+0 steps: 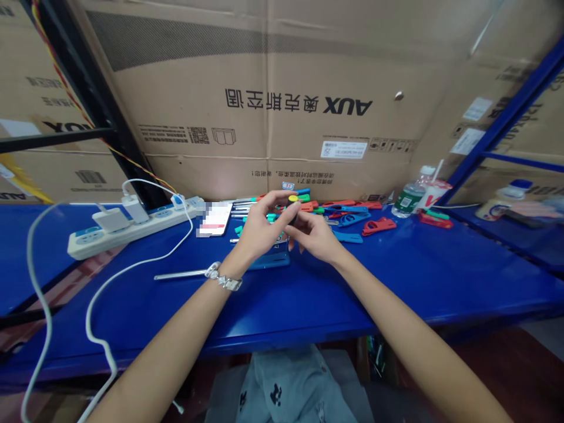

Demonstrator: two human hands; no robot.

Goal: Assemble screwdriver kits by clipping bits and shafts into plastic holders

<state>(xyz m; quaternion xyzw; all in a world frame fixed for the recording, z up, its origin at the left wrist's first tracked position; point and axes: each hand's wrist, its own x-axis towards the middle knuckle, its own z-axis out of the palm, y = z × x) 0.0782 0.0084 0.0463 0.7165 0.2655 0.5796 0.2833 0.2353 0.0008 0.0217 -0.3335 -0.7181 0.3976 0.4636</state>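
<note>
My left hand point(267, 228), with a silver watch point(227, 282) on the wrist, closes its thumb and fingers on an upright black handle with a yellow end point(292, 200). Its lower part is hidden, so I cannot tell the kind of tool. My right hand point(315, 234) is pinched close against it, just below; what its fingertips grip is hidden. Under the hands lies a flat blue plastic piece point(269, 260). To the left, a thin metal rod point(183, 275) runs up to my left wrist.
Behind the hands lie red clip-like pieces point(379, 226), blue ones point(353, 218) and metal-shafted tools. A phone point(214, 219) and power strip point(83, 244) with white cables are left. A bottle point(409, 200) and cup point(434, 194) stand right. Cardboard point(264, 135) walls the back.
</note>
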